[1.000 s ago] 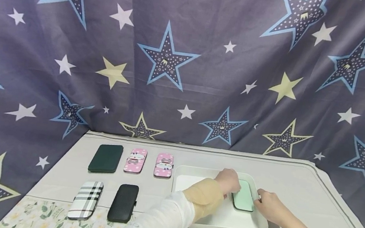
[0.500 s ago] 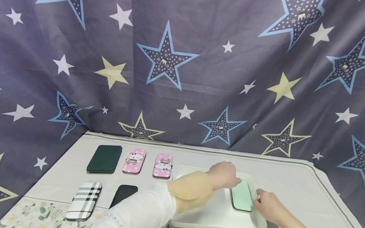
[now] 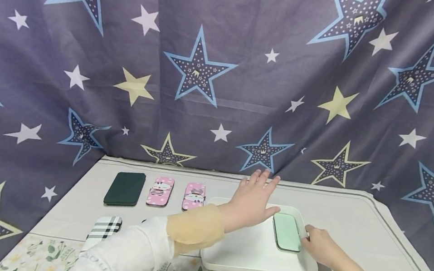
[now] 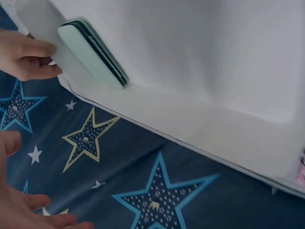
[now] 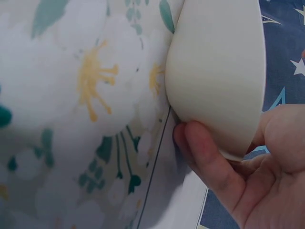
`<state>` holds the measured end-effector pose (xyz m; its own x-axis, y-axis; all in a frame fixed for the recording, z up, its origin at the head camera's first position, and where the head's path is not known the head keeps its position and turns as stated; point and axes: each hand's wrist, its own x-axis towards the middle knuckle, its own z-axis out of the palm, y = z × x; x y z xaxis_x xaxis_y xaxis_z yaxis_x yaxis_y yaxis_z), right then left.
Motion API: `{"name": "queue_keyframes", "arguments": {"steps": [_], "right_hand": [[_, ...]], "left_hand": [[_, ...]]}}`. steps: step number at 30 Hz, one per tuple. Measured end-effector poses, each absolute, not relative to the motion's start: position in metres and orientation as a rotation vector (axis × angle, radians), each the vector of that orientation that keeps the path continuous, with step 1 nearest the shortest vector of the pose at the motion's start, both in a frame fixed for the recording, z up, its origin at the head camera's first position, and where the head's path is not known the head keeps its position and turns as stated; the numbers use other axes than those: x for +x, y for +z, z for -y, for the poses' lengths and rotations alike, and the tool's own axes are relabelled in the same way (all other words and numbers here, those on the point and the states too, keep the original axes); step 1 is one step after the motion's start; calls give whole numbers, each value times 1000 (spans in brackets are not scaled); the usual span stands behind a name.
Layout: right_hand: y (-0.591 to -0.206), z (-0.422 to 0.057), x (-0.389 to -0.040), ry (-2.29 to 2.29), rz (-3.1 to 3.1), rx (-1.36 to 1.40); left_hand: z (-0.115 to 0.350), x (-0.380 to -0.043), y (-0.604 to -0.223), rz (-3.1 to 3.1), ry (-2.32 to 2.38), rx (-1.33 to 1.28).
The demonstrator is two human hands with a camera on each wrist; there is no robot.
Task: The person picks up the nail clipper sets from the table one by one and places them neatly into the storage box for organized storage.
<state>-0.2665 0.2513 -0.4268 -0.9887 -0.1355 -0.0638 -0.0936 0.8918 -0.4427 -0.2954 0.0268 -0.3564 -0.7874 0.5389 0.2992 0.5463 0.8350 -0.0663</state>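
A white tray (image 3: 246, 260) holds a mint-green case (image 3: 287, 232) with a dark edge, lying near its right end. My left hand (image 3: 250, 201) hovers over the back left part of the tray, fingers spread and holding nothing. In the left wrist view, part of that hand (image 4: 28, 205) shows at the lower left, apart from the case (image 4: 88, 52). At the tray's right end, my right hand (image 3: 322, 246) grips the rim. The right wrist view has its fingers (image 5: 209, 157) against the outside of the tray wall (image 5: 214, 71), with the thumb at the rim side.
Left of the tray lie a dark green case (image 3: 125, 189), two pink cat-print cases (image 3: 160, 191) and a plaid case (image 3: 101, 232), partly behind the left sleeve (image 3: 132, 248). A star-patterned curtain (image 3: 223, 86) hangs behind the table (image 3: 354, 217).
My left hand has let go of the mint-green case and moved left and up, its fingers spreading. Its sleeve now hides most of the black case. My right hand stays on the tray rim.
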Motion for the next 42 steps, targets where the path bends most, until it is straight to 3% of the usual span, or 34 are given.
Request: {"name": "queue_keyframes", "arguments": {"steps": [11,28,42], "right_hand": [[-429,-253,-268,-669,-2965,-165],[-428,-253,-265,-693,-2975,-188],[-430,-254,-265,-699,-2963,-173]], "left_hand": [[21,-282,-362,2522,38,-939],[91,-259,-362,2511,-106,-860],[145,-240,-399,2663,-95,-830]]}}
